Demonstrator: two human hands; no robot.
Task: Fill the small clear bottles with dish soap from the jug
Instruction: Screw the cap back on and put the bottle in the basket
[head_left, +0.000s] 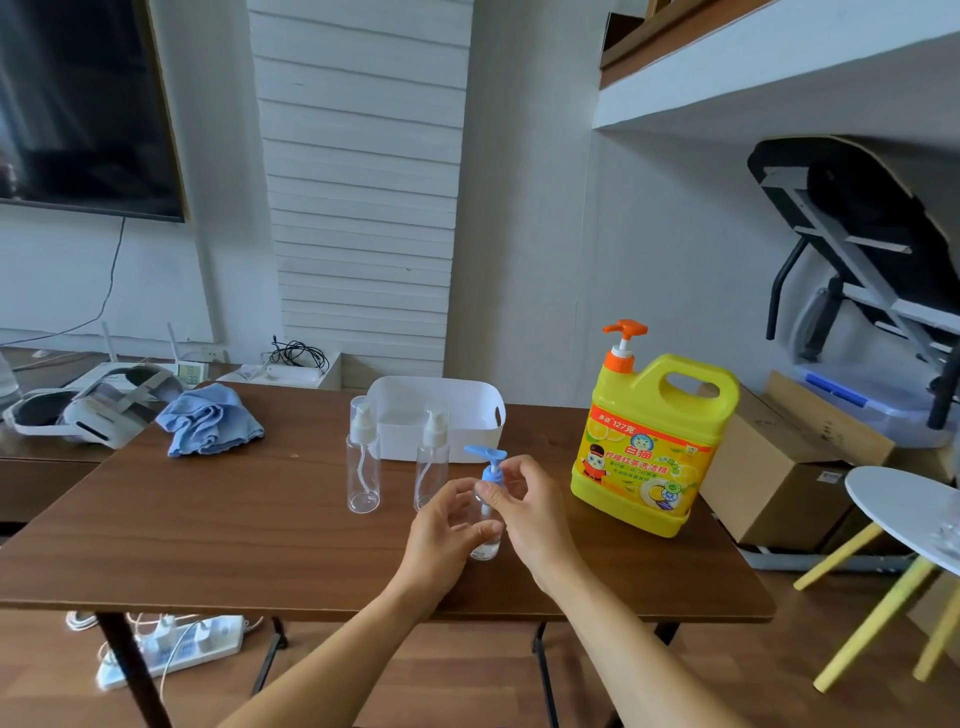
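While the left hand (451, 525) wraps its fingers around the body of a small clear bottle (487, 540) standing on the brown table (270, 525) at lower centre of the frame, the right hand (524, 506) pinches the collar of that bottle's blue pump (488, 462) between thumb and fingertips. Both hands are closed on this one bottle, which stands upright. Just left of it, toward the middle of the frame, two more clear bottles stand upright with white pump tops: one (363, 457) farther left, the other (432, 460) just beside the hands. Both look empty. Behind them sits a white bin (441, 415), touching or nearly touching the nearer bottle from this angle. Right of centre, the yellow jug (654, 441) stands upright on the table with its orange pump (625, 338) on top, apart from the hands. A crumpled blue cloth (210, 421) lies at the table's far left corner.
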